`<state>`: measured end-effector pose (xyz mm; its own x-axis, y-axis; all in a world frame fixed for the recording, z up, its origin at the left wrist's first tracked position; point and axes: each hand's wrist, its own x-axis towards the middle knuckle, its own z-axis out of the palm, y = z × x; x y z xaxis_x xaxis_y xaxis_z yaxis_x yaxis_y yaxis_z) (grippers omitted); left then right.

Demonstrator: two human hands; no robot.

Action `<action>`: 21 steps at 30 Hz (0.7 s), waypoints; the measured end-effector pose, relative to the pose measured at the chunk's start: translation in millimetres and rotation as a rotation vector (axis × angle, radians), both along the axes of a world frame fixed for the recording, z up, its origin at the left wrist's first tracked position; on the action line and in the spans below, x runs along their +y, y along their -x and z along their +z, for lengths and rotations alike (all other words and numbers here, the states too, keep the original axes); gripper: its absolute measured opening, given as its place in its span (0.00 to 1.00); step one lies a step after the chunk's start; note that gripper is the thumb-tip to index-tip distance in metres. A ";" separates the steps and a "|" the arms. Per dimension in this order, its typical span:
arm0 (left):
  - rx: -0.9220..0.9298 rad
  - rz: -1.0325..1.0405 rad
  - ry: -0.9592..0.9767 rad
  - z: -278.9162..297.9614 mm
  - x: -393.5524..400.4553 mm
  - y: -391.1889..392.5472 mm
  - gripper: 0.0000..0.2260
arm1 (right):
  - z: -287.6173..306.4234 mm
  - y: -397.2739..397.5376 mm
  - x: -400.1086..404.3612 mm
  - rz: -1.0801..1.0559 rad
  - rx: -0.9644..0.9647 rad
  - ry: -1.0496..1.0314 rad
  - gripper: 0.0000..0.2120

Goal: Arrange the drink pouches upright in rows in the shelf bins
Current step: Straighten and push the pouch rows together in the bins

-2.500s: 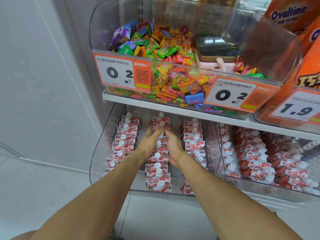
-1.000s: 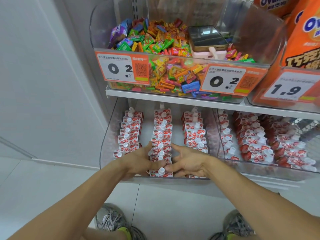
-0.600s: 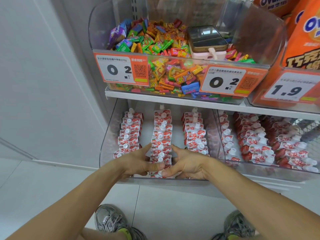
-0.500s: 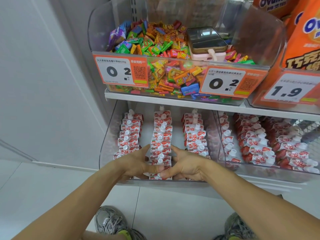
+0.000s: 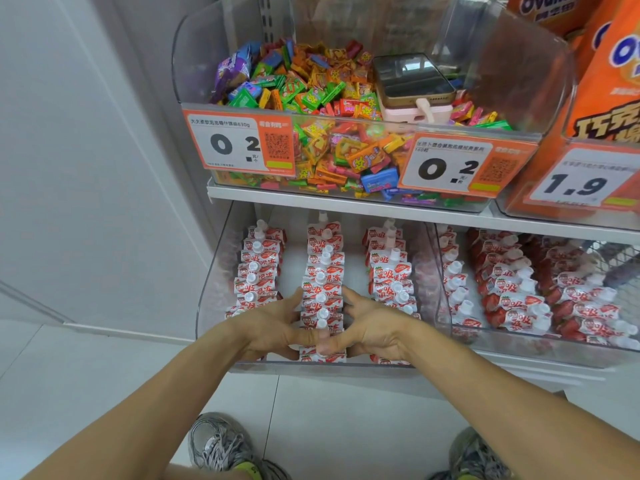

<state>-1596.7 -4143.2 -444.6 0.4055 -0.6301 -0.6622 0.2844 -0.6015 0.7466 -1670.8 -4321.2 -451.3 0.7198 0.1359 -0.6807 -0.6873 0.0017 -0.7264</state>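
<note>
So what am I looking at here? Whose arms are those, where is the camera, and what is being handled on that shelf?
There is no machine here. The arms belong to a person wearing a camera on the head, so the single picture looks forward and down along them; the grey shoes at the bottom are theirs too. The left hand and right hand press in from both sides of the middle row of drink pouches in a clear lower bin, with the thumbs meeting at the front pouch. Two more rows stand beside it. The neighbouring bin to the right holds similar pouches, lying less tidily. The bin above holds bright wrapped sweets with a phone resting on top.
</note>
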 end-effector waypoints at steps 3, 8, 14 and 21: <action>0.015 -0.002 0.019 -0.1 -0.7 0.6 0.43 | -5.3 -2.5 -1.4 0.052 -0.011 -0.018 0.62; -0.114 0.023 -0.036 3.2 -6.3 -15.3 0.55 | 11.2 -12.2 -8.7 0.016 0.017 0.026 0.64; -0.092 0.030 0.055 11.0 -18.3 -11.2 0.34 | -0.4 -17.1 -2.0 0.064 0.033 0.025 0.71; -0.213 0.299 -0.067 -8.7 -37.4 -39.4 0.37 | 1.4 -36.3 -12.4 -0.121 -0.142 0.071 0.52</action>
